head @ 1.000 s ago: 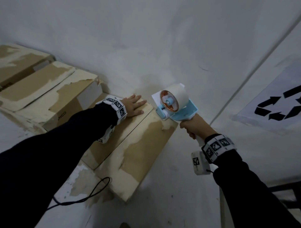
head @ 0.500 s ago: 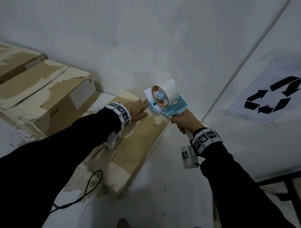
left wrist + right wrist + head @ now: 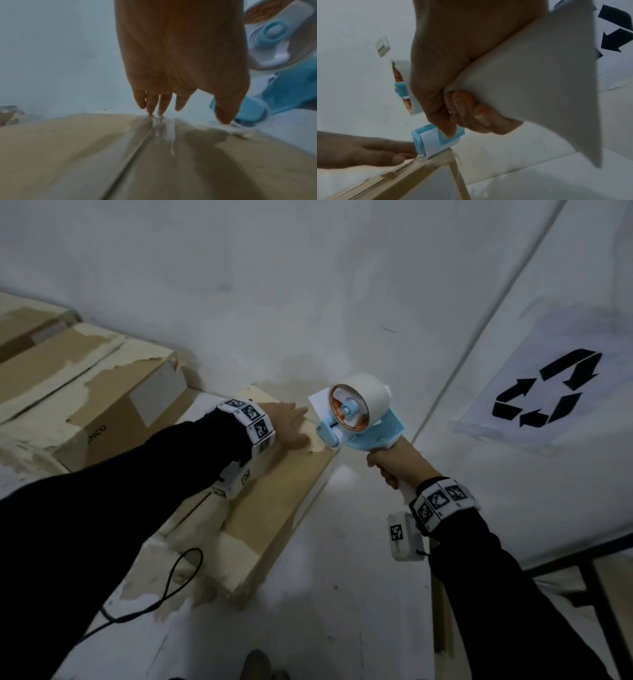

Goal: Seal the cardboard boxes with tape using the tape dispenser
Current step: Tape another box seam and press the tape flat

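A flat cardboard box (image 3: 274, 508) lies on the white floor, its centre seam (image 3: 133, 155) running away from me. My left hand (image 3: 291, 426) lies flat on the box's far end, fingers straight, their tips at the far edge (image 3: 154, 112). My right hand (image 3: 394, 463) grips the white handle (image 3: 539, 81) of the blue tape dispenser (image 3: 359, 419), which carries a white tape roll (image 3: 370, 392). The dispenser's blue roller (image 3: 423, 142) touches the box's far corner, right beside my left thumb (image 3: 397, 158).
More worn cardboard boxes (image 3: 102, 405) stand at the left against the white wall. A black cable (image 3: 171, 587) loops on the floor near the box. A recycling sign (image 3: 548, 392) is at the right, with a dark table frame (image 3: 589, 577) below it.
The dispenser has come down and leftwards onto the box's far corner, close to my left hand. My left hand has stayed flat on the box.
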